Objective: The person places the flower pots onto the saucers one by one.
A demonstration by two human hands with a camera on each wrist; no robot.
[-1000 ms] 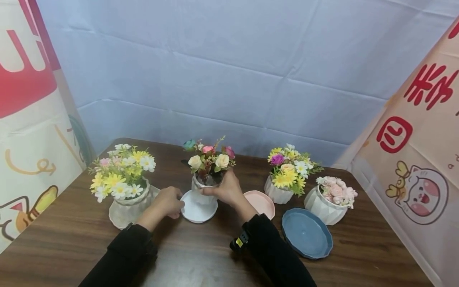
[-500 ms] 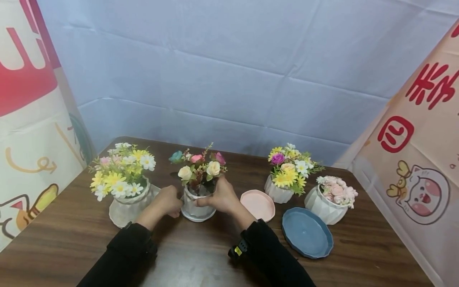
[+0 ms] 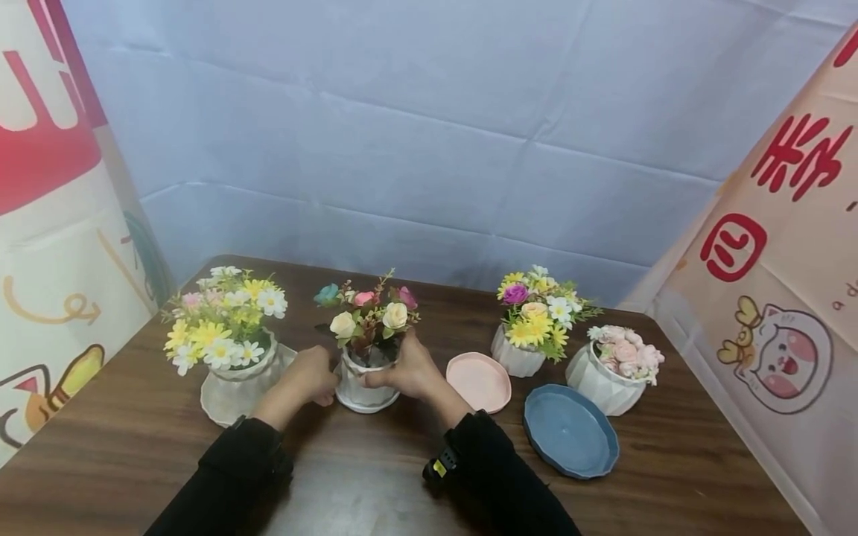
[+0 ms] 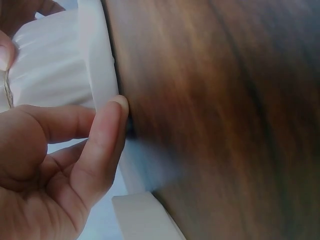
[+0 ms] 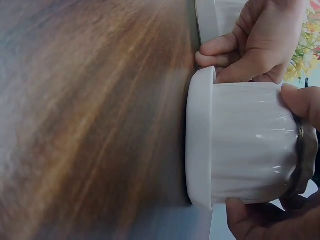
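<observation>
A white flowerpot (image 3: 353,381) with cream, pink and blue artificial roses (image 3: 372,321) stands upright on a round white saucer (image 5: 199,145). My right hand (image 3: 417,368) grips the pot around its upper part, thumb on the near side and fingers behind. At the saucer's left edge my left hand (image 3: 310,378) pinches the rim between thumb and finger, as the left wrist view shows up close. In the right wrist view the pot's base sits inside the saucer's raised rim, with a cord round its neck.
Left of my left hand, a pot of daisies (image 3: 228,320) stands on a pale saucer (image 3: 213,398). To the right lie a pink saucer (image 3: 479,382) and a blue saucer (image 3: 570,432). Behind them stand two white pots, one (image 3: 516,357) with yellow-purple flowers, one (image 3: 603,383) with pink flowers.
My right hand has brought the flowerpot left and down from over the saucer's back right part onto its middle. My left hand has stayed at the saucer's rim.
</observation>
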